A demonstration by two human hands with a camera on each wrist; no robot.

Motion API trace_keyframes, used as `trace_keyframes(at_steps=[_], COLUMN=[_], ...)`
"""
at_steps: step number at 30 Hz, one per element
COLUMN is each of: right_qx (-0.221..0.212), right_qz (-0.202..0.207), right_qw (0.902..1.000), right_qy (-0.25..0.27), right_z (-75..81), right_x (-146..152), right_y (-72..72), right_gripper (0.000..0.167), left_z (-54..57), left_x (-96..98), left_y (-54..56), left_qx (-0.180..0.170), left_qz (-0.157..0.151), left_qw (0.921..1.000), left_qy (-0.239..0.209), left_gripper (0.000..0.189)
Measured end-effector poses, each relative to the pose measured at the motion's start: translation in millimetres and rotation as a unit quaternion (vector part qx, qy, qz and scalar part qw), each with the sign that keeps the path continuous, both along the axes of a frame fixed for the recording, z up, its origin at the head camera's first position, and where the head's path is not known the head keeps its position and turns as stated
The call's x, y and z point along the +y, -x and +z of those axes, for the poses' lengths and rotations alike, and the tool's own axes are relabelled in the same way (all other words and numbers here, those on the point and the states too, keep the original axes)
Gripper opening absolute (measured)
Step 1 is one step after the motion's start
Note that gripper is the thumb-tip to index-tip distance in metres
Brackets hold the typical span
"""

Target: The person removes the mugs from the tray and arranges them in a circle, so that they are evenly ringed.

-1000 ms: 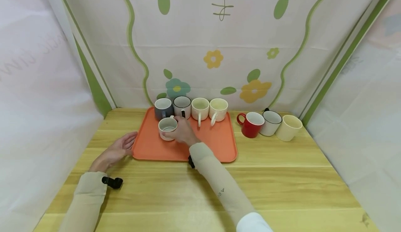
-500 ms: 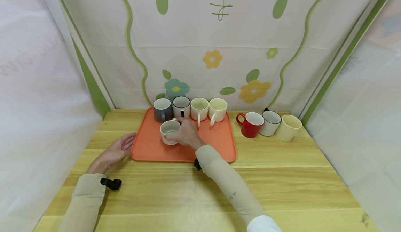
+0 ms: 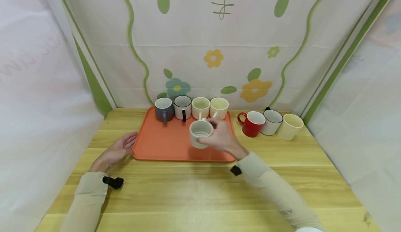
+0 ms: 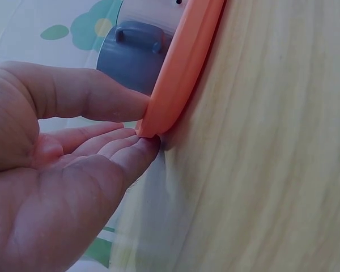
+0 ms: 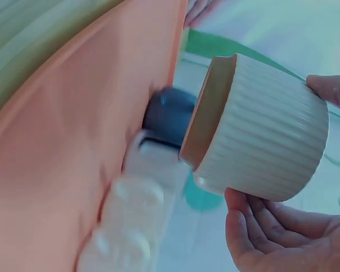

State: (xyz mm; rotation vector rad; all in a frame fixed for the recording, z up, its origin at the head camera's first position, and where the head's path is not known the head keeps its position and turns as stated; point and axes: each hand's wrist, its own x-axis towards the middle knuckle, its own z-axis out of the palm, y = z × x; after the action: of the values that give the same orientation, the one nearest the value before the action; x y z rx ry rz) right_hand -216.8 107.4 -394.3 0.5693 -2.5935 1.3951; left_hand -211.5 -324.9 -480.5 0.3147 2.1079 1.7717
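Note:
A ribbed off-white mug (image 3: 201, 134) is held by my right hand (image 3: 222, 137) above the right half of the orange tray (image 3: 156, 150). In the right wrist view the mug (image 5: 266, 130) is tilted on its side in that image, with the thumb on one side and the fingers on the other. Touching the tray's left edge near its front corner, my left hand (image 3: 116, 150) has straight fingers (image 4: 110, 144). Along the tray's back stand a blue-grey mug (image 3: 164, 109), a black-rimmed white mug (image 3: 181, 108) and two cream mugs (image 3: 200, 107), (image 3: 219, 107).
On the table (image 3: 188, 197), right of the tray, a red mug (image 3: 252, 125), another black-rimmed white mug (image 3: 272, 122) and a pale yellow mug (image 3: 289, 127) stand in a row. A patterned cloth (image 3: 188, 33) hangs behind, with cloth at both sides.
My right hand has carried the ribbed mug rightward across the tray, away from its spot in front of the blue-grey mug. The left hand stays at the tray's edge.

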Motion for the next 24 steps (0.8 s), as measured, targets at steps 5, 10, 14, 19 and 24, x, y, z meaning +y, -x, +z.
trace_keyframes(at_steps=[5,10,14,19,24], right_qx=[0.032,0.044,0.034,0.01,-0.013], right_qz=[-0.064,-0.123,-0.185,-0.265,-0.335], right_qw=[0.9969,0.9894,0.9773,0.9565,0.9344], right_qy=[-0.032,-0.063,-0.098,-0.121,-0.121], right_z=[9.3,15.6,21.3,19.2,5.2], right_x=[62,127,179,239,285], right_y=[-16.8,-31.6,-45.0,-56.3,-57.1], right_gripper=[0.063,0.066,0.065,0.067,0.068], left_z=[-0.4,0.8,1.0,-0.2,-0.5], left_x=[0.3,-1.3,-0.9,1.2,2.0], left_y=[0.4,0.9,2.3,1.9,0.6], left_qx=[0.0,-0.005,-0.006,-0.005,-0.01], left_qz=[0.002,-0.002,-0.005,-0.004,-0.003], left_qw=[1.0,0.9999,0.9999,0.9999,0.9999], left_qy=[-0.006,-0.01,-0.012,-0.009,-0.011], left_gripper=[0.099,0.099,0.099,0.099,0.099])
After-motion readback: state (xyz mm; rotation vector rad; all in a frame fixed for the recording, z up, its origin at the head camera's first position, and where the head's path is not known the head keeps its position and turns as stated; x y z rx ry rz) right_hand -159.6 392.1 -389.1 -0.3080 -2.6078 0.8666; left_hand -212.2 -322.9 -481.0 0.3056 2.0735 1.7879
